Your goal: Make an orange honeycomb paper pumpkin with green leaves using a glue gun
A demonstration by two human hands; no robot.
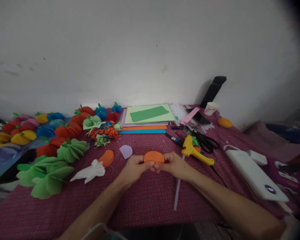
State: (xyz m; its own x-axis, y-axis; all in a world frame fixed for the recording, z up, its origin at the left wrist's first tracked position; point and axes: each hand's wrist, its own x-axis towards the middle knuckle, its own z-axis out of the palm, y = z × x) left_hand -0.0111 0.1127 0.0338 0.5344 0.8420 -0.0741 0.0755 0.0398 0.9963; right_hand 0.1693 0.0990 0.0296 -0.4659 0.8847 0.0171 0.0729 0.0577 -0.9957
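Two bare hands meet at the near middle of a table with a plaid magenta tablecloth (pixel 145 203). The left hand (pixel 136 166) and the right hand (pixel 173 163) pinch opposite edges of a rounded orange piece (pixel 153 156), thumbs on its near side, fingertips closed on it, held just above the cloth. To the left lie a lilac cutout (pixel 126 152), an orange cutout (pixel 108 158) and a crumpled white tissue (pixel 91 171); farther left, many colourful pumpkin shapes (pixel 69 130) crowd together. To the right rests a yellow glue gun (pixel 193 150), near black-handled scissors (pixel 207 141). At the far middle, coloured sheets (pixel 142 127) are stacked, a green strip (pixel 149 113) on top.
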